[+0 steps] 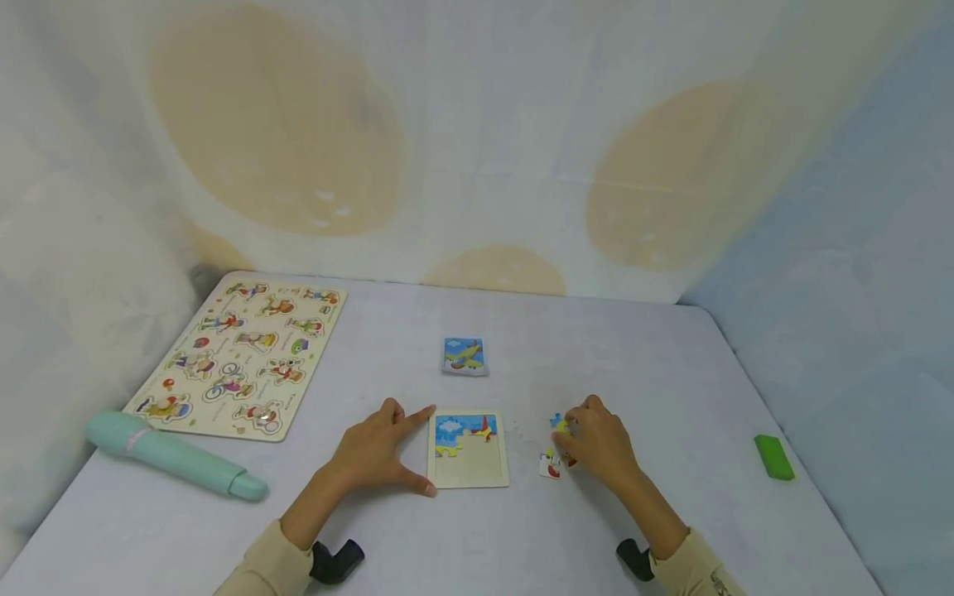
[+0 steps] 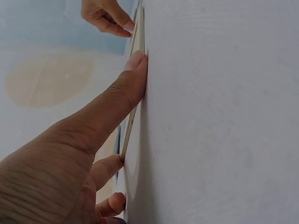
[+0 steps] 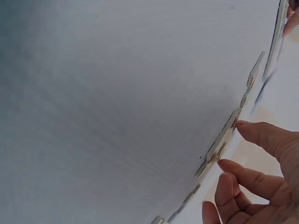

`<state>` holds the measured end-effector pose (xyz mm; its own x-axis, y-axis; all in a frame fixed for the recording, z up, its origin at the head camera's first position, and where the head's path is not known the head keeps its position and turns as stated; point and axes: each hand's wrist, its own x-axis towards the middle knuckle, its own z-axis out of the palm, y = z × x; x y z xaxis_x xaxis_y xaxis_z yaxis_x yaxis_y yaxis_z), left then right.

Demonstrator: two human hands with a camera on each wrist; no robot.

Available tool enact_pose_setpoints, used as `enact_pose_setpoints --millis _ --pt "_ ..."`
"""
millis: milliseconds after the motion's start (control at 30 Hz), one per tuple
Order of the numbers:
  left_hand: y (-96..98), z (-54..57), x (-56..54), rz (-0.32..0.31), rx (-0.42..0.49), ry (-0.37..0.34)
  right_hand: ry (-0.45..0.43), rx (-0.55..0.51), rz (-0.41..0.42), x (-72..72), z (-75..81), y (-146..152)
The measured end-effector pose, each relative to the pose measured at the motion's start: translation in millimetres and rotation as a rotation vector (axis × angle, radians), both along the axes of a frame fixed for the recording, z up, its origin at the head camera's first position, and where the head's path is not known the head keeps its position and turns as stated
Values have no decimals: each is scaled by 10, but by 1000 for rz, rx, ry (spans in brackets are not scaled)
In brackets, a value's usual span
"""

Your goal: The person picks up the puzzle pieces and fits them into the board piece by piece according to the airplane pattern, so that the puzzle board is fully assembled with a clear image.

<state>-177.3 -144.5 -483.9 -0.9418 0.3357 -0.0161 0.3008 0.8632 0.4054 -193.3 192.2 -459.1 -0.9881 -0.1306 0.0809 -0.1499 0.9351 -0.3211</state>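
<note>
A square wooden puzzle board [image 1: 477, 470] lies flat, with several pieces of a blue-and-yellow picture fitted along its top and left. At its left edge, my left hand [image 1: 380, 447] touches the upper corner with a straight index finger and the lower corner with an extended thumb. In the left wrist view, the thumb [image 2: 110, 105] presses the board's edge. Right of the board, my right hand [image 1: 599, 443] pinches a puzzle piece [image 1: 559, 422] low over the table, its far side hidden by the fingers. Another loose puzzle piece [image 1: 549, 465] lies just beside it.
Behind the board lies a small airplane picture puzzle [image 1: 464, 356]. A large picture board [image 1: 246, 356] and a mint-green tube-shaped object [image 1: 179, 459] occupy the left side. One green block [image 1: 774, 457] sits near the right table edge. Cloth walls enclose the table.
</note>
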Motion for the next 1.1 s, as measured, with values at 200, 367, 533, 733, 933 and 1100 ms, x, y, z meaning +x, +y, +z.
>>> enact_pose_setpoints --millis 200,367,533,733,933,1100 --pt "-2 -2 -4 0 1 -14 -33 -13 -13 -4 11 13" --pt "2 21 -4 -5 7 -14 -62 -64 -35 -17 9 31" --pt "-3 12 -4 -4 8 -6 -79 -83 -41 -31 -4 36" --pt "-2 -15 -18 -10 4 -5 -74 -73 -56 -20 -8 31" --pt "2 -15 -21 -6 0 -9 -15 -80 -37 23 39 -43" --pt "-1 2 -13 -2 1 -10 6 -88 -13 65 101 -205"
